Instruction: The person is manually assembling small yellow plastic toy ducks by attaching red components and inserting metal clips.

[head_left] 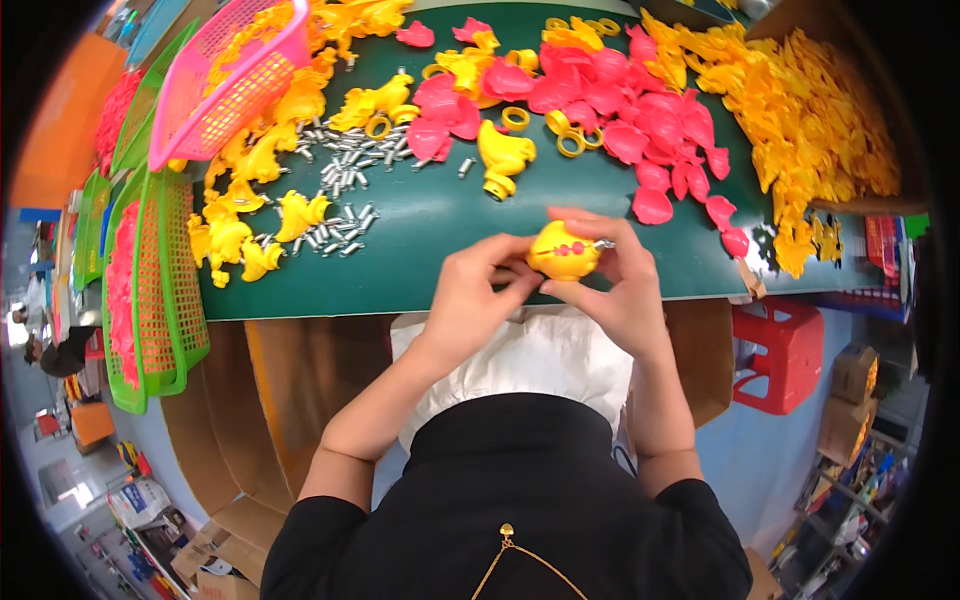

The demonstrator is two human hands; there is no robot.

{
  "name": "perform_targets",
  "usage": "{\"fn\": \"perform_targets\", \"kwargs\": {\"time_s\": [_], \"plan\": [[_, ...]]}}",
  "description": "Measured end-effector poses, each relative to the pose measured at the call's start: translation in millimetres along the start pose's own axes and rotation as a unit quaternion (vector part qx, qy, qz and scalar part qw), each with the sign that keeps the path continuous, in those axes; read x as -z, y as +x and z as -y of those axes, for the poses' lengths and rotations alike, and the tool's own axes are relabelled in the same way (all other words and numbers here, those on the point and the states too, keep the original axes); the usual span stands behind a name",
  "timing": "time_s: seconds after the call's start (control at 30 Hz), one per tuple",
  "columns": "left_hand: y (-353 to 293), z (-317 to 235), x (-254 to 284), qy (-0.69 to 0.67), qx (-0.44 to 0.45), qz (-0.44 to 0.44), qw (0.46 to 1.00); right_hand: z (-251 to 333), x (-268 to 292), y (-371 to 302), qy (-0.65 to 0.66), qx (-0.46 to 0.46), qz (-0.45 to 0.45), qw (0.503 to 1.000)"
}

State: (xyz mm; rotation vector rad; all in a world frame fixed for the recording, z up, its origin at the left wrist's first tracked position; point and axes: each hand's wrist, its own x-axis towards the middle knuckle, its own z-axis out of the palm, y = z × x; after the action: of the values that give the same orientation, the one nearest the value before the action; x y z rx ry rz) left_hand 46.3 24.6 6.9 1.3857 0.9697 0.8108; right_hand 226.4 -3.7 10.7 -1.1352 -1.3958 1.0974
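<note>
Over the table's near edge, a rounded yellow plastic toy part [563,262] with a row of small pink bits is held between both hands. My left hand [478,290] pinches its left side, fingers bent and closed. My right hand [628,285] wraps its right side, thumb below and fingers above. A small silver metal piece [603,244] sticks out at the part's right, by the right fingers; how it is attached cannot be made out. Just beyond lies a yellow bird-shaped part [505,158]. Silver metal cylinders [345,160] are scattered to the left.
Pink shell-like pieces [625,142] and yellow rings [571,143] spread across the green table [420,265]. Yellow parts [810,120] heap at the right. Pink [240,85] and green baskets [160,290] stand left. A red stool [785,355] and cardboard box [215,420] sit below the edge.
</note>
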Motion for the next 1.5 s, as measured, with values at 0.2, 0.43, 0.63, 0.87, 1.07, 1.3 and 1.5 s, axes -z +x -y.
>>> {"fn": "perform_targets", "kwargs": {"time_s": [0.2, 0.43, 0.63, 0.87, 1.07, 1.3, 1.5], "plan": [[-6, -13, 29, -0.104, -0.033, 0.039, 0.993, 6, -5, 6, -0.144, 0.064, 0.032, 0.987], [-5, 28, 6, -0.004, -0.195, -0.086, 0.977, -11, -13, -1, -0.079, 0.058, 0.011, 0.995], [-5, 9, 12, 0.160, -0.229, -0.144, 0.949, -21, -12, 4, -0.044, 0.089, 0.022, 0.995], [1, 12, 20, 0.152, -0.174, -0.117, 0.966, -16, -25, 2, -0.153, 0.123, -0.041, 0.980], [-11, -5, 57, 0.240, -0.245, -0.040, 0.938, 15, 9, -21, -0.197, 0.019, 0.038, 0.980], [-30, -5, 167, 0.535, -0.061, -0.321, 0.779, 82, 66, -64, -0.528, -0.025, 0.096, 0.844], [-14, 2, 175, 0.585, -0.050, -0.294, 0.754, 27, -72, 64, -0.342, 0.142, 0.147, 0.917]]}}
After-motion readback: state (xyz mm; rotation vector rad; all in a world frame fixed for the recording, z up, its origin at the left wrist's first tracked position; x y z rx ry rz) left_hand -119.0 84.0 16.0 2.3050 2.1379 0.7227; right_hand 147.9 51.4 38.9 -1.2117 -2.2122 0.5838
